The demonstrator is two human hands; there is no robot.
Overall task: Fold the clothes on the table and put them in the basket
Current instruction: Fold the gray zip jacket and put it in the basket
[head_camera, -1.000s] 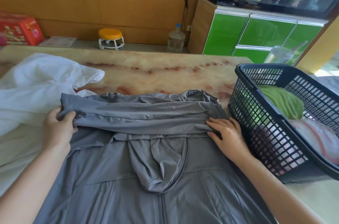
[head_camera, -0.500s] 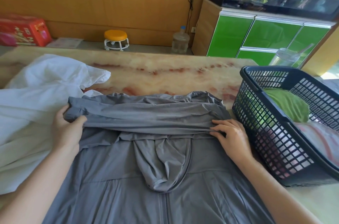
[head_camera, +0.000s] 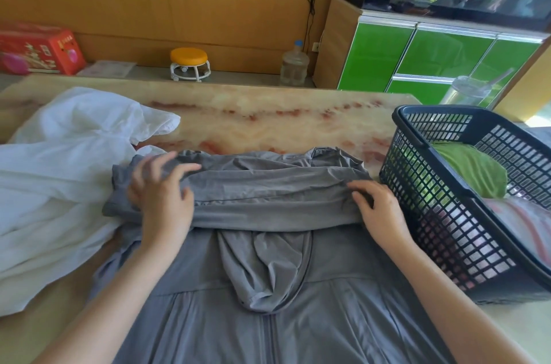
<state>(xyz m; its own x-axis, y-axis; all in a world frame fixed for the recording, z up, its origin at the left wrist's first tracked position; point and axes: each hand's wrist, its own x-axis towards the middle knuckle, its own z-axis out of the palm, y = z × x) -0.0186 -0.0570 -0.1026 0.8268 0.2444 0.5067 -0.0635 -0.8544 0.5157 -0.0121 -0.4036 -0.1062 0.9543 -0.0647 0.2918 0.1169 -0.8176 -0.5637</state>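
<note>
A grey hooded zip jacket [head_camera: 268, 319] lies flat on the marble table [head_camera: 253, 131], its sleeves folded across the top in a band and its hood lying in the middle. My left hand [head_camera: 161, 193] rests on the band's left end with fingers spread. At the band's right end my right hand [head_camera: 378, 208] presses down, fingertips curled on the fabric edge. A dark plastic basket [head_camera: 432, 205] stands at the right, holding a green folded cloth [head_camera: 471, 167] and a pink striped one [head_camera: 524, 223]. A white garment [head_camera: 59, 173] lies crumpled at the left.
A clear cup with a straw [head_camera: 471, 92] stands behind the basket. Beyond the table are a yellow wheeled stool [head_camera: 189, 64], a water jug [head_camera: 293, 65], a red box [head_camera: 38, 47] and green cabinets [head_camera: 441, 59].
My left hand has let go of the sleeve end and moved right onto the folded band, fingers now spread. My right hand stays at the band's right end.
</note>
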